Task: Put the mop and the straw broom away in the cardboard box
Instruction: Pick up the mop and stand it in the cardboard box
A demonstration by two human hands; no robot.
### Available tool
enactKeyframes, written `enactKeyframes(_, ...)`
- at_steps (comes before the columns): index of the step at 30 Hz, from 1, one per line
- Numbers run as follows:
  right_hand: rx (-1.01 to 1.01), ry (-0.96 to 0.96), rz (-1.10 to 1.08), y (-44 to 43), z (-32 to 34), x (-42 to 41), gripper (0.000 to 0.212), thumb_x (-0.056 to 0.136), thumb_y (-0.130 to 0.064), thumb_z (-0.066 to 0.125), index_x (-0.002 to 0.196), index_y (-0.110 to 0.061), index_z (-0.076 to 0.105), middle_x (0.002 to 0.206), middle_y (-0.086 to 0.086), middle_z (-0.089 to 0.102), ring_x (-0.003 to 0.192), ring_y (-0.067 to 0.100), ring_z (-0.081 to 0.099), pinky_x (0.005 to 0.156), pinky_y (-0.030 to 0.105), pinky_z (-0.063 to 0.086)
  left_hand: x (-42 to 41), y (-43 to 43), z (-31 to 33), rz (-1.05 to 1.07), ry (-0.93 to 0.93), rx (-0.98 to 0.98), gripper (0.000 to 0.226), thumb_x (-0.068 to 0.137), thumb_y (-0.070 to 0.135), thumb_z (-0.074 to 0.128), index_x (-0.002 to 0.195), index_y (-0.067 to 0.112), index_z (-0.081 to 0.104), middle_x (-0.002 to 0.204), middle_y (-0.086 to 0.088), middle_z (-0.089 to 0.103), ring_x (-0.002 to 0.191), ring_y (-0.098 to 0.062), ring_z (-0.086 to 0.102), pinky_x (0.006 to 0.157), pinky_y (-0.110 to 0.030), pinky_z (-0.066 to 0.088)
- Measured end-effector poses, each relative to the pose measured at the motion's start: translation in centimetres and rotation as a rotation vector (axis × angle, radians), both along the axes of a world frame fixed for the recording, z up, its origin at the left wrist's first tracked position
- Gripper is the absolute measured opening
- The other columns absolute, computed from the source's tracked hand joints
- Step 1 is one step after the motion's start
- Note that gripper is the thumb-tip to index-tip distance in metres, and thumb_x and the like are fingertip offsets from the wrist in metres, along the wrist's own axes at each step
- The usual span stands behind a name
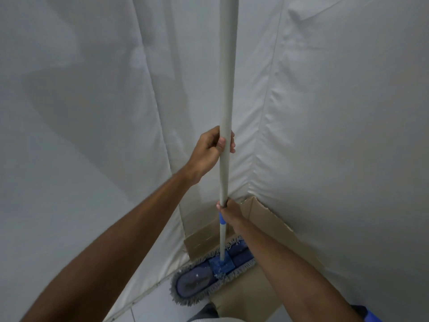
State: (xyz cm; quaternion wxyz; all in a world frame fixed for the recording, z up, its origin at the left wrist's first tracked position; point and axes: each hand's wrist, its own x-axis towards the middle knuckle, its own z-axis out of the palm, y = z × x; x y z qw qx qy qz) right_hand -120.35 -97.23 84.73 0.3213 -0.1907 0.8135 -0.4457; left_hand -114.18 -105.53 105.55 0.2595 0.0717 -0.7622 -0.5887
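From the head camera, looking down, the person holds the mop (224,228) upright with both hands. The left hand (210,152) is higher up, its fingers (232,145) curled tight around the pale grey pole, thumb pressed on the near side. The right hand (228,209) is lower down, closed around the pole just above a blue collar (222,218). Both arms are bare and reach in from the bottom of the picture. The pole runs straight up and out of the top of the picture. At the bottom, the flat blue mop head (209,275) with its grey fringe lies slanted across the open top of the cardboard box (274,219). Its left end pokes out past the box, above the white floor tiles (153,307), and its right end is over the box. The box stands in a corner, and its flaps touch the white cloth walls (348,112) that hang behind it and on both sides. I cannot see the straw broom anywhere
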Motion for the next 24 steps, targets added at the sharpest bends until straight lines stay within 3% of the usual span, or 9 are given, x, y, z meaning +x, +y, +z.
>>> enactKeyframes(4,0.024,-0.033,-0.092,-3.4,0.4,-2.5,0.032,0.094,-0.027,0.054,0.119,-0.006,0.057,0.107,0.013,0.065,0.098,0.027,0.063,0.077,0.036,0.052,-2.8,-3.8,-3.1,-0.058,-0.051,0.023,0.024,0.103,0.013,0.040,0.106,-0.005,0.057,0.091,-0.018,0.060,0.086,-0.029,0.063,0.083,-0.037,0.055)
enactKeyframes(10,0.034,-0.089,-0.144,-6.9,-0.1,-4.7,0.033,0.095,-0.030,0.054,0.122,-0.011,0.055,0.115,0.010,0.063,0.102,0.024,0.060,0.079,0.034,0.048,-5.5,-7.6,-7.2,-0.068,-0.093,0.042,0.021,0.101,0.008,0.040,0.102,-0.001,0.058,0.092,-0.016,0.061,0.089,-0.026,0.063,0.081,-0.030,0.053)
enactKeyframes(15,0.037,-0.073,-0.122,-9.6,0.6,-6.5,0.035,0.098,-0.033,0.049,0.126,-0.012,0.053,0.111,0.009,0.063,0.095,0.021,0.058,0.080,0.034,0.048,-7.5,-10.9,-11.2,-0.008,-0.213,0.076,0.024,0.098,-0.001,0.037,0.104,0.002,0.060,0.094,-0.015,0.065,0.092,-0.017,0.063,0.092,-0.039,0.052)
enactKeyframes(21,0.185,-0.178,-0.118,-11.7,-0.3,-7.5,0.046,0.100,-0.037,0.041,0.137,-0.009,0.043,0.124,0.013,0.060,0.101,0.024,0.057,0.091,0.038,0.050,-9.0,-12.6,-15.0,-0.091,-0.321,0.004,0.028,0.091,-0.010,0.037,0.101,0.002,0.061,0.099,-0.022,0.065,0.094,-0.017,0.061,0.088,-0.029,0.049)
enactKeyframes(24,0.189,-0.196,-0.144,-12.3,-1.2,-7.8,0.048,0.100,-0.038,0.040,0.139,-0.010,0.041,0.127,0.013,0.059,0.112,0.028,0.058,0.097,0.041,0.049,-10.0,-13.2,-16.3,-0.086,-0.356,0.012,0.029,0.093,-0.006,0.038,0.101,0.008,0.062,0.096,-0.012,0.066,0.095,-0.015,0.062,0.090,-0.030,0.049)
